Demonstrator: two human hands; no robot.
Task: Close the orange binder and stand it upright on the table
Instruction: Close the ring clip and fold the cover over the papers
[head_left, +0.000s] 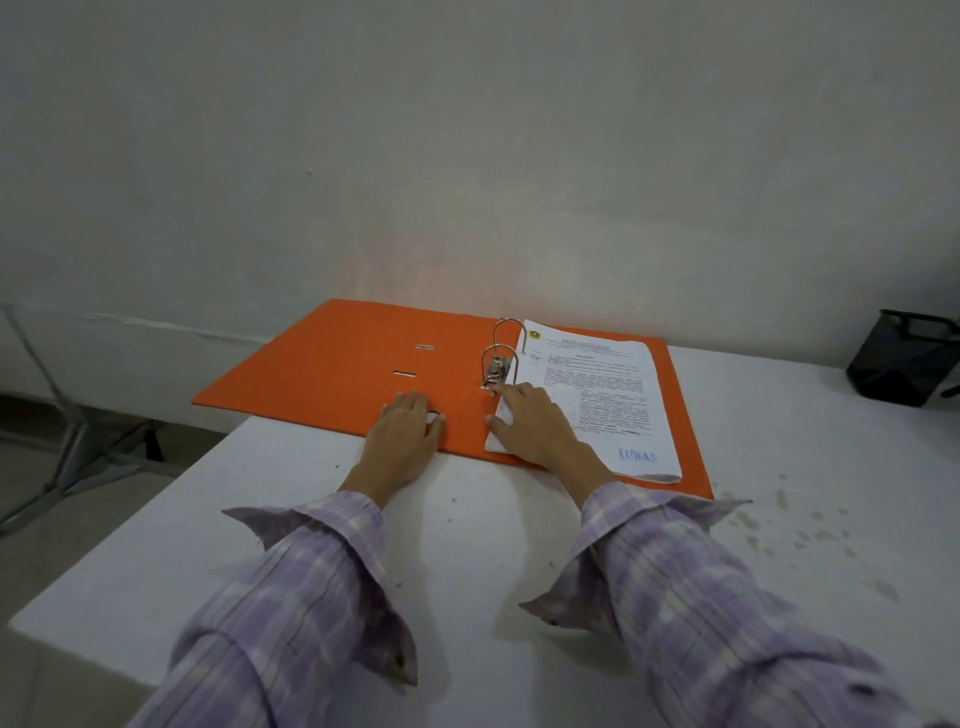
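Observation:
The orange binder (332, 364) lies open and flat on the white table (467, 561), its left cover hanging past the table's left edge. Two metal rings (498, 348) stand up at the spine with a lever clip between them. A stack of printed papers (597, 400) rests on the right cover. My left hand (402, 431) lies flat on the binder near the spine's front end, fingers spread. My right hand (540, 423) rests palm down on the papers' near left corner, its forefinger reaching to the lever clip.
A black mesh pen holder (901, 364) stands at the table's far right. A plain wall runs close behind the binder. Metal legs of a folding frame (67, 447) stand on the floor to the left. Dark specks mark the table's right side.

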